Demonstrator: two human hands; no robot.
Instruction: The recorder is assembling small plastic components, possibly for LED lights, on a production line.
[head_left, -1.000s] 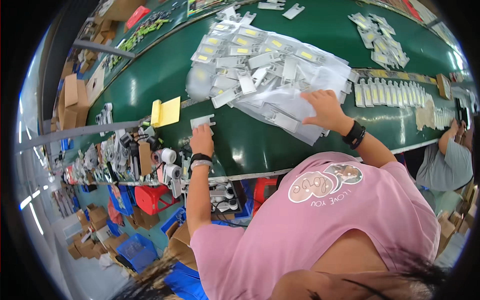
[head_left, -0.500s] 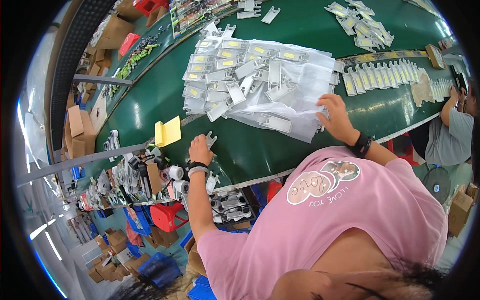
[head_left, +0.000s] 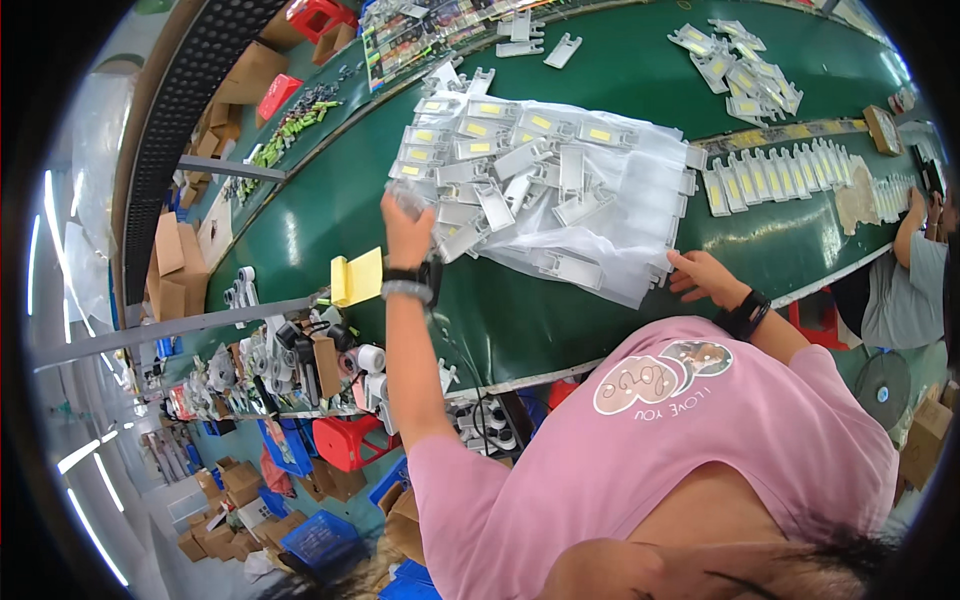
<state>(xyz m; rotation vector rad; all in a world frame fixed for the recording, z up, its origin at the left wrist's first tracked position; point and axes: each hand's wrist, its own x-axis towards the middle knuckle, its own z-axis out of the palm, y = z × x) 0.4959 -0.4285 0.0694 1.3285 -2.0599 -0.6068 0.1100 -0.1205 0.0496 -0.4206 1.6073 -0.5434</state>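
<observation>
My left hand [head_left: 408,235] is closed on a translucent plastic plate [head_left: 406,197] at the left edge of a heap; motion blurs the plate. The heap is several clear-and-white plastic plates [head_left: 492,205] with yellow rectangles on many of them. They lie partly in rows, partly loose and crossed, on a thin white plastic sheet [head_left: 640,215]. My right hand [head_left: 708,279] is beside the sheet's near right corner, fingers apart and holding nothing that I can see. Whether its fingertips touch the sheet I cannot tell.
A yellow note pad [head_left: 358,278] lies left of the sheet. White and black device parts [head_left: 290,350] crowd the table's left end. Right of the sheet stands a row of similar plates [head_left: 765,178], with another pile [head_left: 740,72] behind. A co-worker [head_left: 895,290] sits at far right.
My left hand has moved away from me, up to the heap's left edge, with the plate that lay beside it. My right hand has drawn back toward me. The view has shifted slightly.
</observation>
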